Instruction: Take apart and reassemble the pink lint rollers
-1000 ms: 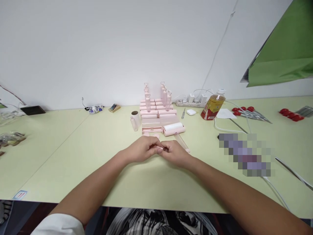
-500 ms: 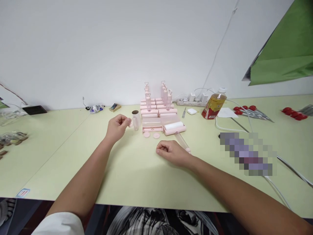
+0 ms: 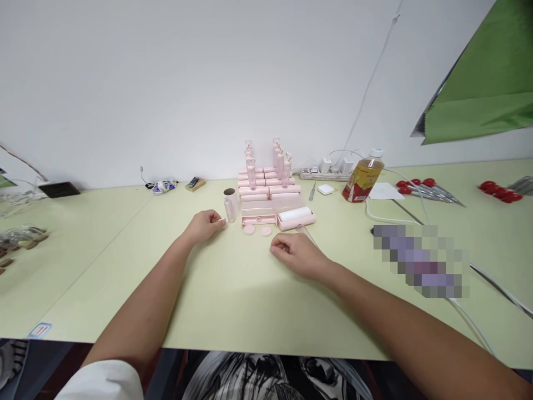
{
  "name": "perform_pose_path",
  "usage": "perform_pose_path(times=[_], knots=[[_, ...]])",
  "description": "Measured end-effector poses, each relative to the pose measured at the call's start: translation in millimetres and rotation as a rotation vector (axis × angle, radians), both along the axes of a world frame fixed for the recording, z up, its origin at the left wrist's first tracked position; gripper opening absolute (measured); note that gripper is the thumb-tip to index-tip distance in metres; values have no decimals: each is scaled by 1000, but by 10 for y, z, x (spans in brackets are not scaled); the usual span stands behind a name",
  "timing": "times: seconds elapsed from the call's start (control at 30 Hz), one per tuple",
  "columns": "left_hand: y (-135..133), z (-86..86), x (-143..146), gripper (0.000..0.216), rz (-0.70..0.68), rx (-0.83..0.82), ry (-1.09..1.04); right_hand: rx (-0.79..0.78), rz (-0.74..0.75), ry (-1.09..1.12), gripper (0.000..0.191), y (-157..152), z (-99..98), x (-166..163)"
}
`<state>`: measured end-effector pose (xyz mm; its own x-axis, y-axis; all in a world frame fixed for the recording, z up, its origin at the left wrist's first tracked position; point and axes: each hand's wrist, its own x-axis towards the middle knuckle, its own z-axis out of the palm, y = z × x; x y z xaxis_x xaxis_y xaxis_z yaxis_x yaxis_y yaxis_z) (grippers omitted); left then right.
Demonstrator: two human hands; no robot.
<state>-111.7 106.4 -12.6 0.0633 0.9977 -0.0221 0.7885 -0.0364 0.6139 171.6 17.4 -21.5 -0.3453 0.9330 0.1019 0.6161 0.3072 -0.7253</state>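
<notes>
Between the fingertips of my left hand [image 3: 205, 226] is a small pale pink piece [image 3: 224, 222], mostly covered. Just beyond stand a clear tube [image 3: 230, 210] and a cardboard-cored white roll [image 3: 233, 201], both upright. My right hand [image 3: 298, 254] lies low over the table, fingers curled, with nothing visible in them. It partly covers a clear tube handle [image 3: 306, 231]. Two pink discs [image 3: 266, 231] lie flat between the hands. Behind them are an open pink case [image 3: 259, 220] and a pink case holding a white roll [image 3: 295, 215].
Farther back, pink cases [image 3: 285, 190] lie in rows with several upright handles [image 3: 251, 174]. To the right are a screwdriver [image 3: 312, 192], a power strip [image 3: 325, 175], a drink bottle [image 3: 363, 176] and white cables. A blurred purple object [image 3: 416, 260] lies nearer me.
My left hand has come down and slightly right, toward the tabletop, with the pink piece. My right hand has shifted a little right and up, covering more of the clear handle.
</notes>
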Motion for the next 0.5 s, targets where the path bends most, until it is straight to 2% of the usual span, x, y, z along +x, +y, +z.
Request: perform_pose_path(times=[0.1, 0.13, 0.2, 0.27, 0.33, 0.5], knots=[[-2, 73, -21, 30, 79, 108, 44, 127, -292, -149, 22, 100, 163, 192], [-11, 106, -19, 29, 124, 174, 44, 121, -384, -215, 23, 140, 206, 263], [-44, 167, 15, 29, 188, 312, 2, 52, -474, -349, 24, 218, 254, 387], [-100, 201, 88, 29, 175, 408, -60, -74, -457, -448, 27, 279, 247, 463], [-172, 201, 188, 28, 90, 450, -101, -185, -401, -517, 29, 318, 205, 491], [-348, 120, 437, 26, -184, 422, -105, -276, -321, -560, 29, 334, 109, 491]])
